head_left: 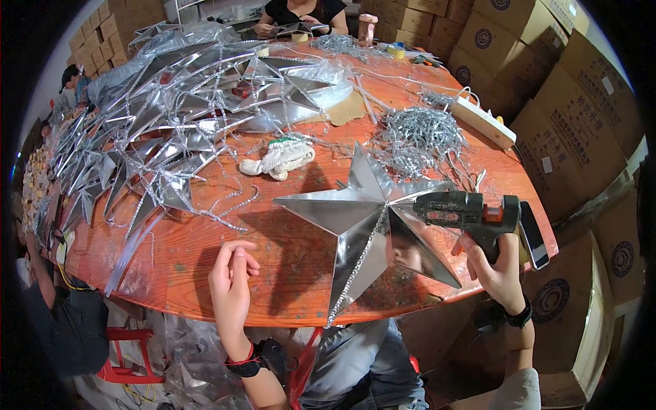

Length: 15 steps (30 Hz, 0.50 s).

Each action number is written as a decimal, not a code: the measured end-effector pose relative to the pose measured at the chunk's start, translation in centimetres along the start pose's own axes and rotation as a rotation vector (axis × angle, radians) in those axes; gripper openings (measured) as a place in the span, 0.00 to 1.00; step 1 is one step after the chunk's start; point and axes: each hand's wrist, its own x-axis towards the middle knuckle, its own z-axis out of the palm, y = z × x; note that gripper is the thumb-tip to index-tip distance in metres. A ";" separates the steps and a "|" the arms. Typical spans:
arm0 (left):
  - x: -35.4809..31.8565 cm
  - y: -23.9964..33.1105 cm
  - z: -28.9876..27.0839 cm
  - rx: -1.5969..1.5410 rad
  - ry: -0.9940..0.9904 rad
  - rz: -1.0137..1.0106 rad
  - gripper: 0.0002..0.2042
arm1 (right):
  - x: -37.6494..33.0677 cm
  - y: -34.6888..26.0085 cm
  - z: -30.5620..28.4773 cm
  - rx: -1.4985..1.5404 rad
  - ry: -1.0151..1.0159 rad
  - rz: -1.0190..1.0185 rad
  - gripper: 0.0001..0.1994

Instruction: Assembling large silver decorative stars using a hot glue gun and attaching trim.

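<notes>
A shiny silver five-pointed star [352, 220] rests at the table's near edge, in front of me. A strand of silver beaded trim [360, 266] runs from its centre down along the lower-left arm's ridge. My right hand [497, 270] is closed round the handle of a black glue gun [447, 209], whose nozzle points left at the star's centre. Whether the tip touches the star I cannot tell. My left hand [232, 283] hovers over the near edge, left of the star, fingers loosely bent and apart, holding nothing.
Many silver stars [164, 123] with trim are heaped at left. Beyond my star lie a white glove [279, 158], tangled silver trim [422, 133] and a power strip [482, 123]. A phone [534, 236] lies at right. Across sits another person [307, 12]; cartons [574, 116] stand right.
</notes>
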 end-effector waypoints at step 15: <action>-5.9 0.9 2.9 -0.198 -0.041 0.330 0.36 | -2.7 1.5 -1.6 0.153 -0.018 0.024 0.15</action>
